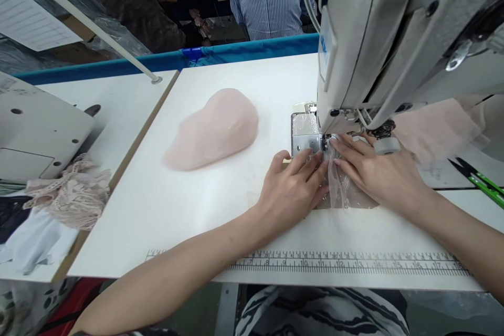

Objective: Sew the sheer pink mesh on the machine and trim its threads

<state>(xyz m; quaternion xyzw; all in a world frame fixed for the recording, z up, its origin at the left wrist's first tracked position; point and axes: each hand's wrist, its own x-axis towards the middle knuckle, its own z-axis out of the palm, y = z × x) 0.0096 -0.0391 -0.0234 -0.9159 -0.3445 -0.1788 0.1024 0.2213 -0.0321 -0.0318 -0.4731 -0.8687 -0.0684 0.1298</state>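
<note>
Sheer pale fabric point(337, 189) lies under the sewing machine's presser foot area, falling toward the table's front edge. On its left, my left hand point(297, 181) has its fingers spread and bent, with the fingertips down by the needle plate point(307, 139) and the fabric's edge. My right hand point(378, 170) presses on the fabric from the right, fingers close together and fingertips beside the needle. The sewing machine head point(354, 42) rises over both hands and partly hides the stitching spot. A pink moulded bra cup point(220, 128) rests on the white table to the left.
Green-handled scissors point(482, 181) and more pink fabric point(437, 128) lie at right. A printed ruler point(315, 262) runs along the front edge. Lace trim point(81, 194) is piled at left, near another machine point(39, 126). Two people sit beyond the blue cloth edge point(252, 50).
</note>
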